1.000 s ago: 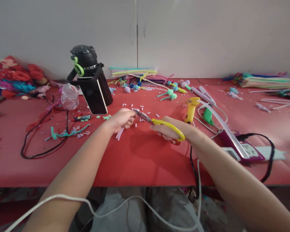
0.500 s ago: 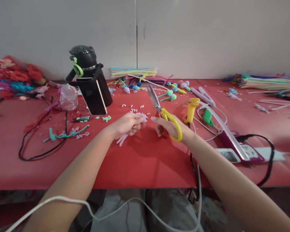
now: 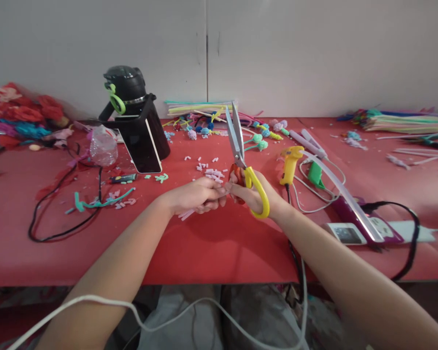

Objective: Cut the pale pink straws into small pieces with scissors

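Observation:
My left hand (image 3: 195,195) is closed over pale purple pipe cleaners (image 3: 186,214), whose ends stick out below the palm. Around my right hand (image 3: 257,192) hang scissors (image 3: 237,138) with yellow and orange handles; their blades point up and away, slightly parted. The thumb and fingers of the right hand meet the left fingertips, and what is pinched between them is too small to make out. Just beyond the hands, short pale purple cut pieces (image 3: 214,174) lie scattered on the red tabletop (image 3: 211,253).
A black bottle (image 3: 156,131) with a phone (image 3: 142,146) leaning on it stands left. A yellow glue gun (image 3: 289,164) with a clear glue stick is right, near a purple power strip (image 3: 387,236). Pipe cleaner bundles (image 3: 405,121) lie behind. A white cable (image 3: 175,318) crosses my lap.
My right hand has moved left until its fingers meet the left fingertips. The scissors have swung more upright and their blades have parted a little.

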The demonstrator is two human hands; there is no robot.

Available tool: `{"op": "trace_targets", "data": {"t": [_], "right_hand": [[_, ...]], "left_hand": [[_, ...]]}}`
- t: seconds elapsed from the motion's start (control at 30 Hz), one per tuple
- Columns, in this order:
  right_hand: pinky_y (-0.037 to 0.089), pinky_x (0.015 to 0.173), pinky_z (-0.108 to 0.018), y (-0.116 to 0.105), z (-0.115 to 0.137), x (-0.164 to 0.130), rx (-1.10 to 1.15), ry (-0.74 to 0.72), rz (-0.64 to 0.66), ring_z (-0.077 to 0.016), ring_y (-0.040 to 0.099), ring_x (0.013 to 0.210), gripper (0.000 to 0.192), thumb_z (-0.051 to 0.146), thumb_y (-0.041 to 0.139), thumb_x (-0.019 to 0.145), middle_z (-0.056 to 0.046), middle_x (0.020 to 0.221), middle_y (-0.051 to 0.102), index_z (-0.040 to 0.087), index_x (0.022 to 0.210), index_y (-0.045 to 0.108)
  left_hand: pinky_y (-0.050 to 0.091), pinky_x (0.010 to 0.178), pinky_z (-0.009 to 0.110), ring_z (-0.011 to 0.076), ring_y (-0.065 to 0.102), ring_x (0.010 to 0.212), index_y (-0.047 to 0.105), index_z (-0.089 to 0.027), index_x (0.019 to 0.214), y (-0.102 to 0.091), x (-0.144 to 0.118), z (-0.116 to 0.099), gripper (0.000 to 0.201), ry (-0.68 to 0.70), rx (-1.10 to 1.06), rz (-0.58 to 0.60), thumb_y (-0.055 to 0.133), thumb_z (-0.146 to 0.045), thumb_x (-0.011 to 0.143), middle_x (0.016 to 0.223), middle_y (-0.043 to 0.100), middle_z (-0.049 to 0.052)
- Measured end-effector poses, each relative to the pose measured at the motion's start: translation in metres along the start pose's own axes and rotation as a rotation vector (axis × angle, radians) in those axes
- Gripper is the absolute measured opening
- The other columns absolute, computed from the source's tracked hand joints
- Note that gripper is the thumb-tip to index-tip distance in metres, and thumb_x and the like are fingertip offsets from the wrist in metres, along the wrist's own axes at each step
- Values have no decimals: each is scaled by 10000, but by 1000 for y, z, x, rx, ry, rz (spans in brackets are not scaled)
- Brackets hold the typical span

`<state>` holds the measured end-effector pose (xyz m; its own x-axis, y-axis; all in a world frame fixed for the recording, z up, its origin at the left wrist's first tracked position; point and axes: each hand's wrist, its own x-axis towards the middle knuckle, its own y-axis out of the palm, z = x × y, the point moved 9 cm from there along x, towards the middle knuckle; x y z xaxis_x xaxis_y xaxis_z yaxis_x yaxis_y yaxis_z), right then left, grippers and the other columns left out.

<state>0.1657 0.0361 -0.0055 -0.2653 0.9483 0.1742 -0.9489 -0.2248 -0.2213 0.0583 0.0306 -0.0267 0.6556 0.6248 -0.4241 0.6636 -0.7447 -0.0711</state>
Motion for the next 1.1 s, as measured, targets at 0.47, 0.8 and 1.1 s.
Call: {"op": "trace_targets", "data": {"t": [0.47,0.8,1.1], "right_hand": [[271,518,-268,-20,6,-12,-304,174,5,-94,368,534,512,649,586,852,53,560,397,220,649,394],[212,508,-267,-9,-5,-17,-503,184,170,-93,311,560,528,679,588,833,60,602,335,210,659,421],[222,509,-267,-7,-8,-15,-544,185,150,-99,321,560,528,692,565,839,54,596,368,212,668,426]], "left_hand": [[163,413,177,36,244,401,504,-152,687,-71,-16,-25,302,272,-180,-528,529,-289,955,515,304,-66],[198,421,178,41,271,402,548,-134,721,-85,-23,-29,242,373,-258,-568,491,-213,943,504,329,-55],[186,436,192,42,261,420,544,-138,709,-67,-16,-31,262,361,-150,-491,511,-243,947,532,329,-53]]}}
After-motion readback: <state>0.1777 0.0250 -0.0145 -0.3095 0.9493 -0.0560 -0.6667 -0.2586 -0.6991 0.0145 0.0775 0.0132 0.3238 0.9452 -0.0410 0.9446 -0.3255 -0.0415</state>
